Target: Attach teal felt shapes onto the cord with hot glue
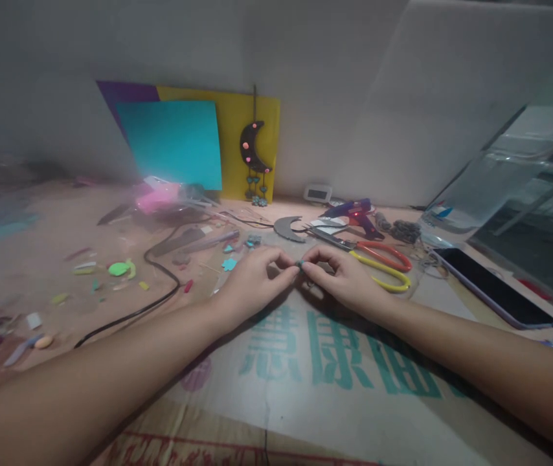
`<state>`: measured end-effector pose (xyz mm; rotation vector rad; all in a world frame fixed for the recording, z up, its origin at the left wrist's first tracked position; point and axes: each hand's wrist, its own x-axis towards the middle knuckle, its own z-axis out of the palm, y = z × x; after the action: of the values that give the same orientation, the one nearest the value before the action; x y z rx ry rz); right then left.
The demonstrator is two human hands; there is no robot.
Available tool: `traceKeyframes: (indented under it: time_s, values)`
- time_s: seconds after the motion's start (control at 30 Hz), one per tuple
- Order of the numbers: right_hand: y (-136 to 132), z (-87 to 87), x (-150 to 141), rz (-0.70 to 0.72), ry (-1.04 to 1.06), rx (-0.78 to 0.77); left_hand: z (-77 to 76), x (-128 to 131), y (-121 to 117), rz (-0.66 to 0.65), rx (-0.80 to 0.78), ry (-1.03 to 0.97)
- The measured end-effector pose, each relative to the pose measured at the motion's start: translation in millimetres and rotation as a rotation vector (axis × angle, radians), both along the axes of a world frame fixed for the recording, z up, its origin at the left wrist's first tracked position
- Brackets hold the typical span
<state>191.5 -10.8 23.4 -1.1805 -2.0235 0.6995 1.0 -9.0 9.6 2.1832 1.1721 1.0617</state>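
Over the printed sheet [276,414], my left hand [258,277] and my right hand [347,277] meet fingertip to fingertip. Both are closed in a pinch on one small dark teal piece [300,264], mostly covered by the fingers, so its kind cannot be made out. Just behind them lies a grey crescent moon cutout [289,229]. Turquoise flower cutouts [228,264] rest beside my left hand. Scissors [378,255] with orange and yellow handles lie close to my right hand.
A decorated dark moon hanging [252,147] is in front of a yellow sheet [189,97] at the wall. A glue gun [354,212] with a red light lies behind the scissors. A phone [495,288] is at right; a black cord [160,299] crosses scattered scraps at left.
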Motion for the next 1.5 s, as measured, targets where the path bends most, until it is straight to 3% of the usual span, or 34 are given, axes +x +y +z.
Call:
traceKeyframes:
  time_s: [0.2, 0.43, 1.27, 1.5]
  values:
    - [0.4, -2.4, 0.9, -0.013, -0.027, 0.044, -1.0, -1.1, 1.0, -0.018, -0.012, -0.015]
    - [0.9, -0.5, 0.5, -0.025, -0.010, 0.064, 0.6, -0.6, 2.0, -0.075, -0.154, -0.137]
    - [0.3, -3.3, 0.2, -0.008, -0.072, 0.088, 7.0, -0.9, -0.9, -0.005, -0.131, -0.127]
    - [0.9, -2.1, 0.8, 0.004, 0.008, 0.052, -2.2, -1.3, 5.8, -0.048, -0.180, -0.226]
